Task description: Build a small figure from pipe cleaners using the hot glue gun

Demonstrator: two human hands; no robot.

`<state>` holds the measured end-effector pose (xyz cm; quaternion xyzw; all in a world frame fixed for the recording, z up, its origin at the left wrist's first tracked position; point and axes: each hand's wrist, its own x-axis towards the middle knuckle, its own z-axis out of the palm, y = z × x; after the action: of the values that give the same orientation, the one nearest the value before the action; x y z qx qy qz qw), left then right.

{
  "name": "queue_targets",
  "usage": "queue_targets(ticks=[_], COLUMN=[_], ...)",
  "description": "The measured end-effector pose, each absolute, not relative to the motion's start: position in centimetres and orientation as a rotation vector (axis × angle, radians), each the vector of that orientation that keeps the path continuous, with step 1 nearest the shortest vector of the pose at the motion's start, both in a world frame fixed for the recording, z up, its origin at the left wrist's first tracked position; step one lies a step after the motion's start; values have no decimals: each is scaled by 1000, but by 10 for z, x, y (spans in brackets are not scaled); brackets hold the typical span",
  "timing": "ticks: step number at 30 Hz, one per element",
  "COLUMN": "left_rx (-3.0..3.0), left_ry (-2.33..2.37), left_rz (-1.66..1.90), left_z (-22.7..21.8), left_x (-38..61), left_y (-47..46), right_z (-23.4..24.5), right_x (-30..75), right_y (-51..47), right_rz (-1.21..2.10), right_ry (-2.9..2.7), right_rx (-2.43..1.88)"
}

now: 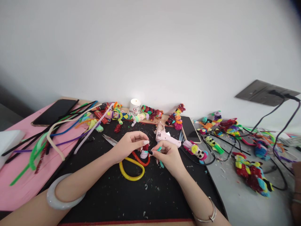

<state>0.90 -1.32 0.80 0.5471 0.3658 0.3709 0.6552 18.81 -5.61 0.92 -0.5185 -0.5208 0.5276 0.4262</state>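
My left hand (130,142) and my right hand (166,154) meet over the black mat (117,197). Together they pinch a small pipe-cleaner figure (145,150) of glittery red and pale lilac. The left fingers close on its red top. My right fingers pinch a teal pipe cleaner (160,157) that wraps onto the figure. Scissors (131,166) with yellow and red handles lie on the mat just under the hands. A pink glue gun (166,135) rests right behind my right hand.
Loose pipe cleaners (58,131) fan over the pink sheet (21,185) at left beside a dark phone (54,112). Finished figures (150,113) line the wall with a lit candle (135,106). Another phone (190,129), cables (277,122) and more figures (251,172) lie right.
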Motion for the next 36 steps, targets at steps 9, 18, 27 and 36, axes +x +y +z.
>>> queue_targets(ticks=[9,18,27,36], left_rx=[1292,1302,1333,1342], left_ry=[812,784,799,765], left_rz=[838,827,774,821], left_z=[10,10,11,9], left_x=[10,11,12,15], left_y=[-15,-16,-20,-22], right_z=[7,8,7,7], right_x=[192,193,192,191], right_y=[-56,-55,-56,-57], right_rz=[1311,1285,1258,1227], right_ry=[-1343,-1401,-1445,-1512], right_rx=[-1243,-1264,-1288,-1308])
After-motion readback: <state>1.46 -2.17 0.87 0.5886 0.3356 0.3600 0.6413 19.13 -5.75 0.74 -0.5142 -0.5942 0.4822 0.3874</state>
